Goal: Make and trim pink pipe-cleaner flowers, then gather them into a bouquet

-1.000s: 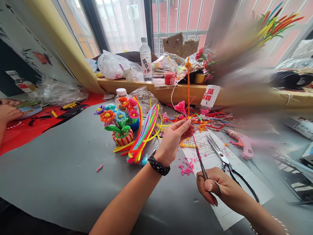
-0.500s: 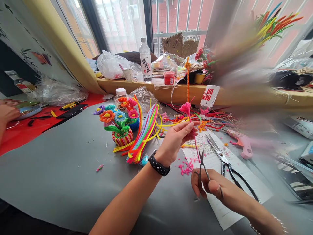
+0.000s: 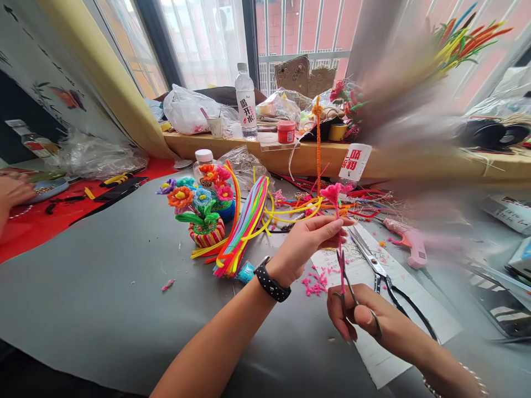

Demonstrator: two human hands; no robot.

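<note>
Between the thumb and fingers of my left hand (image 3: 315, 243) is a pink pipe-cleaner flower (image 3: 333, 193), its bloom upward and its thin stem hanging below. Small scissors (image 3: 346, 284) sit in my right hand (image 3: 360, 315), fingers through the loops and blades pointing up. The stem runs down by the parted blades; whether they touch it I cannot tell. Pink fuzz clippings (image 3: 316, 283) lie on the grey table just left of the scissors. Large scissors (image 3: 375, 265) rest on a written paper sheet (image 3: 385, 362) beyond my right hand.
Left of my hands stand a striped pot of pipe-cleaner flowers (image 3: 207, 232) and a bundle of coloured pipe cleaners (image 3: 244, 232). A pink glue gun (image 3: 415, 243) lies at right. Another person's hand (image 3: 14, 190) is at the far left. A water bottle (image 3: 246, 105) stands on the sill.
My left hand has moved right and slightly down with the flower, bringing its stem over the small scissors. My right hand has shifted slightly right.
</note>
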